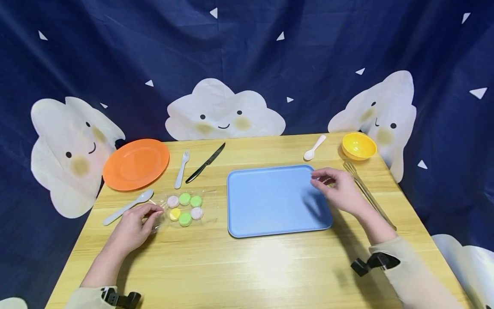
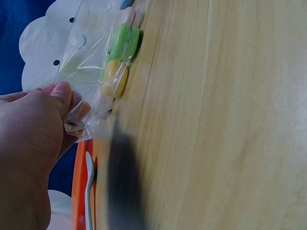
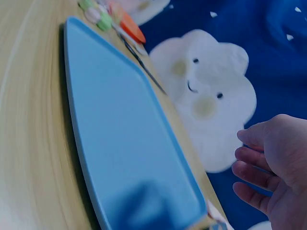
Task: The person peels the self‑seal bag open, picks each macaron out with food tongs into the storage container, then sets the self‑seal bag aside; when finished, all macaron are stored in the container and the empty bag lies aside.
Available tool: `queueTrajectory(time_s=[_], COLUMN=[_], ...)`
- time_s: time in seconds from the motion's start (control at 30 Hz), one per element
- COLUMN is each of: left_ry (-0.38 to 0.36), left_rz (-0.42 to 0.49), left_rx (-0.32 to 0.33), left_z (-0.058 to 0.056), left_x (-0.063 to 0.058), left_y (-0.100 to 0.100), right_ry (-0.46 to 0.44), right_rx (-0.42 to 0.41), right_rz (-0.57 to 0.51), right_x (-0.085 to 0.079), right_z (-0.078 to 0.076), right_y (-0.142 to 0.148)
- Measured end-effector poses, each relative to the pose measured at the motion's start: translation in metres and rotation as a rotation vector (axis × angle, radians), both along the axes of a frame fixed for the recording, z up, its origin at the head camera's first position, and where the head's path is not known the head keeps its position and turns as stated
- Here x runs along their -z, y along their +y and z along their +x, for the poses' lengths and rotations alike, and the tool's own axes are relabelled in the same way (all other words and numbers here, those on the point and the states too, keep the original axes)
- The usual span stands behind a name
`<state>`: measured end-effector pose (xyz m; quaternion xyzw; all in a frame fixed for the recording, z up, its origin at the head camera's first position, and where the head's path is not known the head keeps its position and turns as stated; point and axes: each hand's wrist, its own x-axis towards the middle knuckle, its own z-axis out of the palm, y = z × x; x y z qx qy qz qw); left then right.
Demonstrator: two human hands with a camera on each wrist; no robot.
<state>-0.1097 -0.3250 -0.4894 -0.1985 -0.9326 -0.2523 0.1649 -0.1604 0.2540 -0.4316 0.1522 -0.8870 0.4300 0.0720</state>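
Observation:
A clear plastic bag (image 1: pixel 210 206) lies on the table left of the middle, with several macarons (image 1: pixel 185 199) in it, green, pale pink and yellow. At its left end my left hand (image 1: pixel 135 225) pinches the plastic between thumb and fingers. The left wrist view shows the gripped corner bunched and raised, with a yellow macaron (image 2: pixel 114 79) just beyond the fingers. Over the right edge of a blue tray (image 1: pixel 275 201) hovers my right hand (image 1: pixel 339 189), its fingers loosely bent and nothing held. A shadow falls on the tray below it.
An orange plate (image 1: pixel 136 164), a grey spoon (image 1: pixel 129 207), a white fork (image 1: pixel 182 170) and a black knife (image 1: pixel 206 163) lie at the left. Toward the right are a pale spoon (image 1: pixel 314 148), a yellow bowl (image 1: pixel 359 146) and metal cutlery (image 1: pixel 368 193). A blue curtain hangs behind.

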Motion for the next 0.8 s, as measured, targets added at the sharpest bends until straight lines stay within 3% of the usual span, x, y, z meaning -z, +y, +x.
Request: queueTrajectory(time_s=[0.27, 0.5, 0.8], left_ry=[0.01, 0.02, 0.031], left_rz=[0.039, 0.052, 0.061], left_rx=[-0.013, -0.019, -0.021], left_z=[0.001, 0.0, 0.0], left_x=[0.003, 0.006, 0.007], left_y=[0.001, 0.002, 0.002], right_ry=[0.025, 0.078, -0.049], right_rx=[0.135, 0.221, 0.27], right_rz=[0.072, 0.125, 0.212], right_x=[0.001, 0.017, 0.044], right_z=[0.018, 0.032, 0.045], right_y=[0.053, 0.098, 0.133])
